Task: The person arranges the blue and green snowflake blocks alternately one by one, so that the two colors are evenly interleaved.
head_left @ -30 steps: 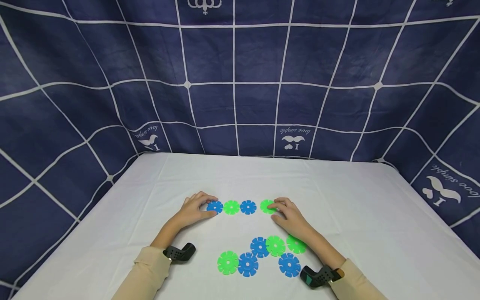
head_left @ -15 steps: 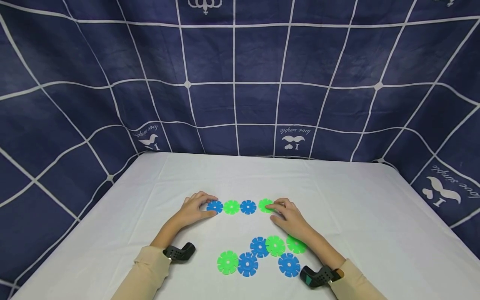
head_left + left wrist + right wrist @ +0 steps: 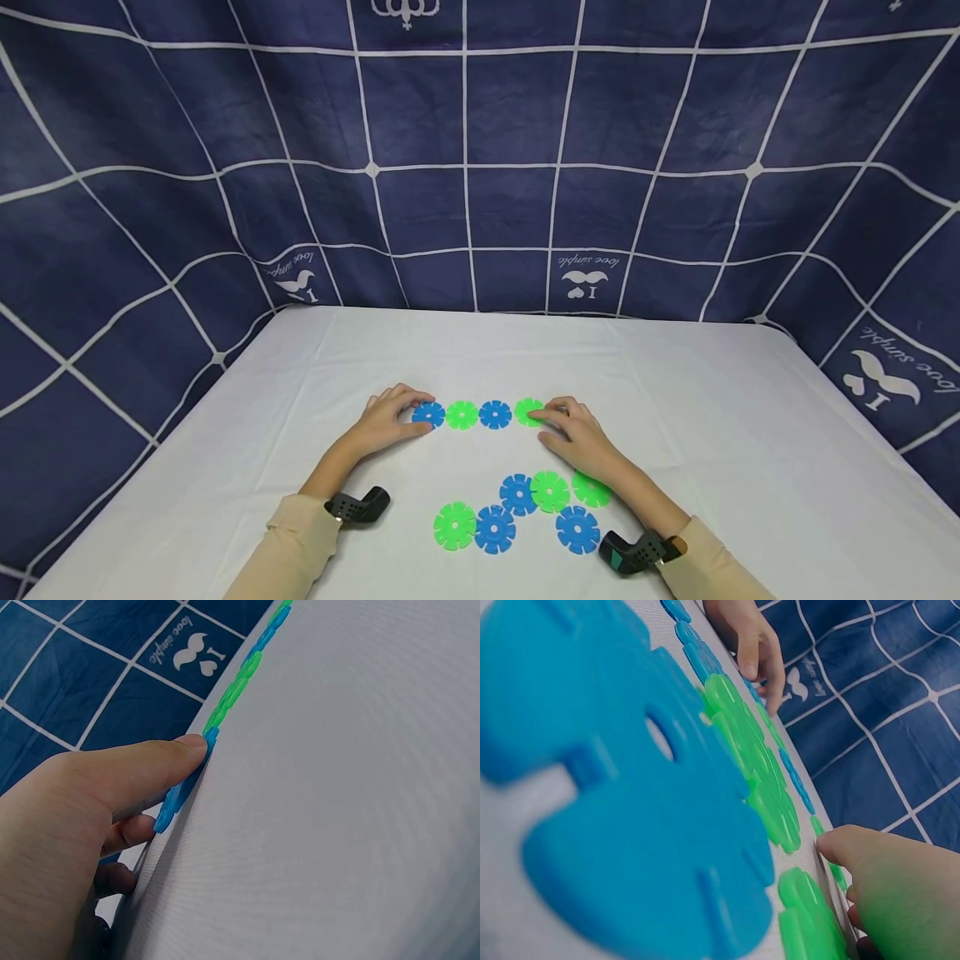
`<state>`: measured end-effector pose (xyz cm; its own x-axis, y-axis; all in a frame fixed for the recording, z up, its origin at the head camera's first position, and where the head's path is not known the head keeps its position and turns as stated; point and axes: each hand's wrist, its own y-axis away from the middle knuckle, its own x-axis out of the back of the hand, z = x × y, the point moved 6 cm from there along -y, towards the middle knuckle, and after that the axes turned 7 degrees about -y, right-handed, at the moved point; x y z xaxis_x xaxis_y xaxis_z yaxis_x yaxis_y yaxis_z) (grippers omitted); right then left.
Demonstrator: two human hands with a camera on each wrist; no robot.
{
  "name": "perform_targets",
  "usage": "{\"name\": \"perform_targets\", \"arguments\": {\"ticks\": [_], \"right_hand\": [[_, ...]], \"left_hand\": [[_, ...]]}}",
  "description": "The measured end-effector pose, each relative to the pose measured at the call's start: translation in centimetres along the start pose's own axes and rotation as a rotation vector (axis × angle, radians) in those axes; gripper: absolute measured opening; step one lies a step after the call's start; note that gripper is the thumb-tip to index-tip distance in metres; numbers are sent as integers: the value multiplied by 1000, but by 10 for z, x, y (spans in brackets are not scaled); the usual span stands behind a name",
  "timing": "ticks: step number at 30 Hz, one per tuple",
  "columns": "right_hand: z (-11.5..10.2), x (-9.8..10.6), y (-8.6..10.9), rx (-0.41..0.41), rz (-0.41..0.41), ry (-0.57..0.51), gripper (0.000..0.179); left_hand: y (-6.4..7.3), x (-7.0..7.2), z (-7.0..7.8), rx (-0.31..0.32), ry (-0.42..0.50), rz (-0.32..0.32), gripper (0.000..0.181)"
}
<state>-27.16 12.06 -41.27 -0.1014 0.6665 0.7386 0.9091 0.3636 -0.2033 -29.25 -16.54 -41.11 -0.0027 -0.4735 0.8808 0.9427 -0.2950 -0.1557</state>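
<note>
A row of notched plastic snowflake discs lies on the white tablecloth. At its left end my left hand [image 3: 384,421] holds a blue disc [image 3: 427,415] by the edges, thumb on the near side and fingers on the far side; the left wrist view shows the thumb [image 3: 191,742] on its rim. A green disc [image 3: 462,415] and another blue disc [image 3: 495,414] follow, edge to edge. On the right, my right hand [image 3: 579,437] holds a green disc [image 3: 527,412] between thumb and fingers, flat and with a narrow gap to the blue one.
Nearer the body lie several more discs: a green one [image 3: 454,526] beside a blue one [image 3: 496,529], a blue [image 3: 517,494] and green pair [image 3: 551,492], a green disc [image 3: 591,490] partly under the right forearm, and a blue disc [image 3: 577,530]. A navy grid curtain [image 3: 517,208] hangs behind the table.
My right hand has slid its green disc a little to the left, narrowing the gap to the blue disc. The left hand keeps its place on the end blue disc.
</note>
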Motion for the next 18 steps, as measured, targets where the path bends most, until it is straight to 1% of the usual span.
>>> {"name": "perform_targets", "arguments": {"ticks": [9,13,18], "right_hand": [[-2,0,1,25,0,13,32],[-2,0,1,24,-4,20,32],[-1,-1,0,26,-7,31,32]], "left_hand": [[0,-1,0,-1,0,-5,43],[0,-1,0,-3,2,-12,43],[-1,-1,0,-5,-5,-5,43]]}}
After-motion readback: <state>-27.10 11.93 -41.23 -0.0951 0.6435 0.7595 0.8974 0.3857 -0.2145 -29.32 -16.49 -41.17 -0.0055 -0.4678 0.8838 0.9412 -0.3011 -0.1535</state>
